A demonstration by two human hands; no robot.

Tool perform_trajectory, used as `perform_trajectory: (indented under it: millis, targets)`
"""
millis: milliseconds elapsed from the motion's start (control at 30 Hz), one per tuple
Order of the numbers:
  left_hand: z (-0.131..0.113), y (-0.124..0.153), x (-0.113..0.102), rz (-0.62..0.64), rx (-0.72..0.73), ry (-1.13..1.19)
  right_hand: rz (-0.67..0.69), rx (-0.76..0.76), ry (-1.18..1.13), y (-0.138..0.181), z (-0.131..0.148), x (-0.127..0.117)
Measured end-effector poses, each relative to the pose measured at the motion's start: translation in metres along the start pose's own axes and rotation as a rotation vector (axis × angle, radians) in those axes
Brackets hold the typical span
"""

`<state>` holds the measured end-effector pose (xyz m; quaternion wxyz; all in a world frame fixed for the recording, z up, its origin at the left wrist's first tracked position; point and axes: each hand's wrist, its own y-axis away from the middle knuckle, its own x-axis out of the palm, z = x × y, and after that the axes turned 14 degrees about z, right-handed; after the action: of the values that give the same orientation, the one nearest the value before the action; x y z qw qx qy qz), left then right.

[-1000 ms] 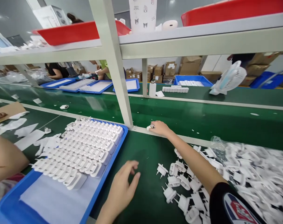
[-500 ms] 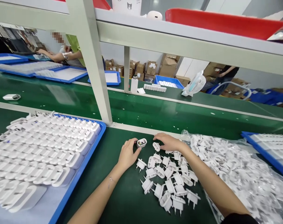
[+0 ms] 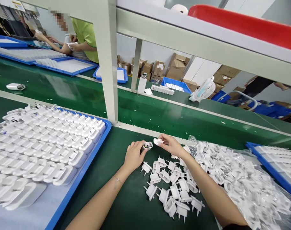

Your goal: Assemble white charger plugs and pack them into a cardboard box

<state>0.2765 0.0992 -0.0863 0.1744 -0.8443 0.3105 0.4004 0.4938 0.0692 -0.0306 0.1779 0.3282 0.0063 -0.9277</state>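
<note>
My left hand [image 3: 135, 155] is closed around a white charger housing [image 3: 147, 146], whose open end faces up and shows small parts inside. Just to its right, my right hand [image 3: 170, 144] pinches a white plug cap [image 3: 158, 141] between thumb and fingers; the cap is a little apart from the housing. Below both hands lies a loose pile of white two-pin plug caps [image 3: 174, 191] on the green table [image 3: 126, 204]. Some caps sit under my right forearm and are partly hidden.
At left, a blue tray [image 3: 85, 166] holds rows of white chargers. A clear plastic bag [image 3: 232, 169] of caps lies at right, beside another blue tray [image 3: 275, 172]. A shelf post [image 3: 109, 80] rises ahead. A co-worker [image 3: 85, 38] sits across the green conveyor [image 3: 184, 116].
My right hand has picked up a plug cap from the table and brought it up toward the housing. My left hand has closed on the housing. The view has tilted.
</note>
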Motion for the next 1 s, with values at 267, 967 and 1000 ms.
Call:
perform_trajectory:
  millis: [267,967,1000]
  targets:
    - [0.006,-0.003,0.002,0.0,-0.001,0.03,0.036,-0.15,0.307,-0.028,0.032,0.019]
    - [0.004,-0.004,0.001,0.029,-0.021,0.013,0.075,-0.042,0.419,-0.027,0.033,0.016]
    - [0.003,-0.004,0.001,0.032,-0.022,0.009,0.091,-0.041,0.435,-0.028,0.034,0.015]
